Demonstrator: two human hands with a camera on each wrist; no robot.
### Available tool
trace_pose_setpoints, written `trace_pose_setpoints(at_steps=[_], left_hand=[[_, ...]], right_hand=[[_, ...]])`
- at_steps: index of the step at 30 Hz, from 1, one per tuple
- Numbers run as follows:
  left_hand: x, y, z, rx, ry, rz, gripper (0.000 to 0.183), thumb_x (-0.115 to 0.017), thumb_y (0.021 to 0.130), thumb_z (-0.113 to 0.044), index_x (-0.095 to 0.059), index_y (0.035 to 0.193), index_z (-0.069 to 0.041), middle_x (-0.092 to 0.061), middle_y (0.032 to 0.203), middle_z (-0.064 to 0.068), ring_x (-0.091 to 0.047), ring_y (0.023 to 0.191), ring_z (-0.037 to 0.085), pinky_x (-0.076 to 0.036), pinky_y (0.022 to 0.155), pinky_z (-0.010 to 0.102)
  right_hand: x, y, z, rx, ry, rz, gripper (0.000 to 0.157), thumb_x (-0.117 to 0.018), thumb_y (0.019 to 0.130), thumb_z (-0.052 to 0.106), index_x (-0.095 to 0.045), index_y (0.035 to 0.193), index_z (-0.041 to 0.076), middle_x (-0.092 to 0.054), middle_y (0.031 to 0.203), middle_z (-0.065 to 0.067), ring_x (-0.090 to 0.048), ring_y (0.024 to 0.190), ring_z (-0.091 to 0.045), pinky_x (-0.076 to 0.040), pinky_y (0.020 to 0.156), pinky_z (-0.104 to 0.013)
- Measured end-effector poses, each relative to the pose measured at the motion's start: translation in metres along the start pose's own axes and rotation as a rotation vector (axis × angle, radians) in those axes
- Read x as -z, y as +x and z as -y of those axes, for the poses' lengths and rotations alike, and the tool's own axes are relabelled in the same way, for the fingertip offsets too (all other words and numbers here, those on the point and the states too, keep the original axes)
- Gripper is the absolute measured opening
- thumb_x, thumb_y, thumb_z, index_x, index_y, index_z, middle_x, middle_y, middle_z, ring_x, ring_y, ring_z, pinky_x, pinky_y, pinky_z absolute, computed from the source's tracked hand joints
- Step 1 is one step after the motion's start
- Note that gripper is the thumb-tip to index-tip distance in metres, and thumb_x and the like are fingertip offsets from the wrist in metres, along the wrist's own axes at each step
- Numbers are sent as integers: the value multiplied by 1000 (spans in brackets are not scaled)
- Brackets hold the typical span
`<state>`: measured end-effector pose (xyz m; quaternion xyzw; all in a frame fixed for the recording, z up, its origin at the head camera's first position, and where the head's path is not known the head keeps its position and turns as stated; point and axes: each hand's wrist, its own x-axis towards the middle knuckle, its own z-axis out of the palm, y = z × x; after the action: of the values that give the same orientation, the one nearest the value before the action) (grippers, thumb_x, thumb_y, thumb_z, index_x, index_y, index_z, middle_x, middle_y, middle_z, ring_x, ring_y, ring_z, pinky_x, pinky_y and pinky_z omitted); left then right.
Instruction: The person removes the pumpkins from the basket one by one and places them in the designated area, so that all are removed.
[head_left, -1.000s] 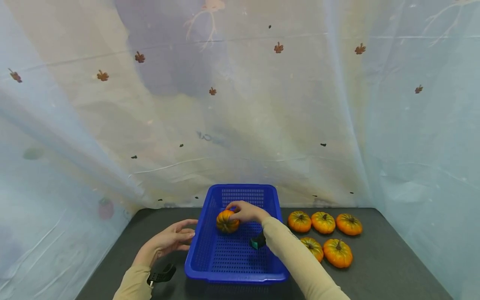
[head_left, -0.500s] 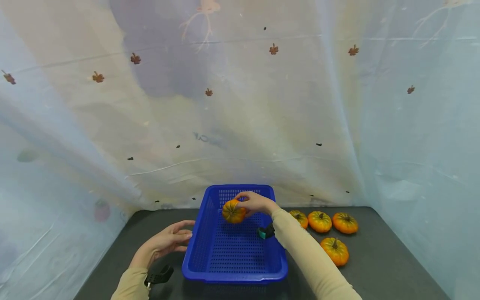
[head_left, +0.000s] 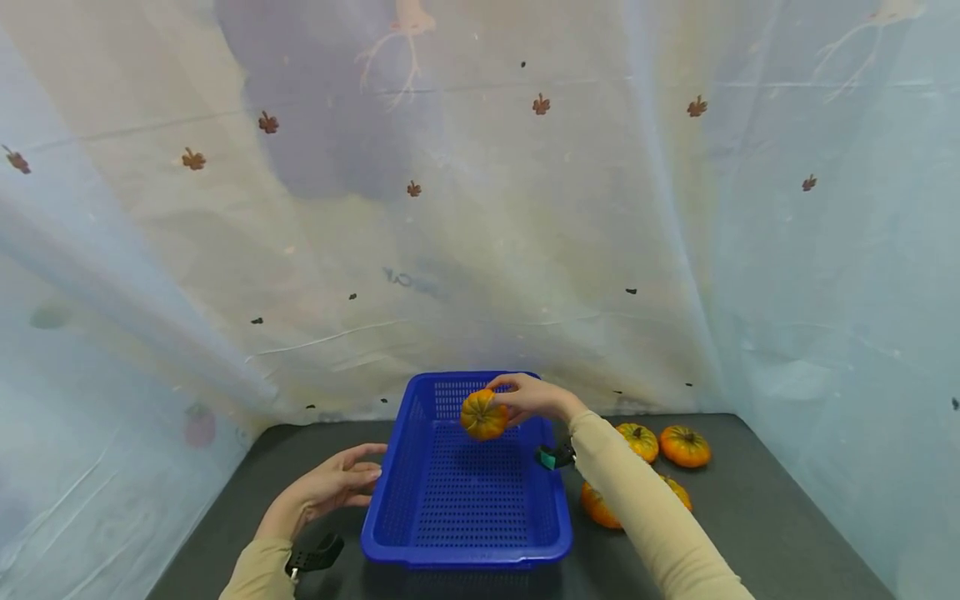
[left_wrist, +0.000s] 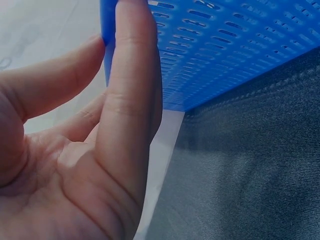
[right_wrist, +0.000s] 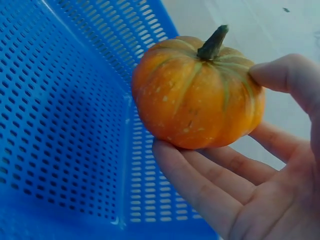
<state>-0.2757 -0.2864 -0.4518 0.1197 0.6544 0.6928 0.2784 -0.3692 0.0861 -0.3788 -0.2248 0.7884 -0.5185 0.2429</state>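
Note:
In the right wrist view, a small orange pumpkin (right_wrist: 200,100) with a dark stem is held between the thumb and fingers of my right hand (right_wrist: 270,185). The head view places this right hand (head_left: 534,397) over the far part of a blue perforated basket (head_left: 468,557), with the pumpkin (head_left: 482,415) above its floor. My left hand (head_left: 326,490) is at the basket's left side, fingers fairly straight and touching the rim. Close up, the left hand's thumb and fingers (left_wrist: 125,105) lie against the blue rim; their tips are partly hidden.
Right of the basket, several other pumpkins (head_left: 685,447) sit on the dark tabletop (head_left: 750,525), some partly covered by the right sleeve (head_left: 637,492). A patterned plastic sheet (head_left: 480,250) rises behind the table and along its sides. No pumpkin lies on the basket's visible floor.
My right hand has lifted the pumpkin off the basket floor and moved it up and to the right. The left hand stays at the basket's left rim. The head view has shifted slightly.

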Motion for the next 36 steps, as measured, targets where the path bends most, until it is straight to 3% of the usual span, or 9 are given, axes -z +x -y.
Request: trace_pose_setpoints(at_steps=[17, 26, 36], left_hand=[[2, 1, 0, -9, -20, 4, 65, -54, 98, -11, -15, 148, 3, -63, 118, 18, -60, 110, 34, -51, 87, 47], [5, 1, 1, 2, -31, 13, 67, -54, 99, -12, -12, 149, 1, -63, 117, 16, -58, 112, 34, -49, 90, 48], [4, 0, 3, -6, -18, 26, 68, -54, 99, -12, -11, 149, 2, -58, 125, 19, -58, 112, 33, -50, 89, 47]], right_hand=[[45, -59, -1, 18, 48, -50, 53, -54, 97, 24, -38, 141, -1, -50, 129, -22, -63, 101, -38, -49, 89, -52], [62, -94, -21, -19, 66, -110, 53, -54, 98, 26, -37, 141, 0, -35, 142, -25, -62, 101, -36, -45, 93, -56], [83, -143, -40, -40, 77, -176, 59, -52, 99, 28, -31, 144, -3, -24, 146, -31, -59, 106, -38, -49, 89, -51]])
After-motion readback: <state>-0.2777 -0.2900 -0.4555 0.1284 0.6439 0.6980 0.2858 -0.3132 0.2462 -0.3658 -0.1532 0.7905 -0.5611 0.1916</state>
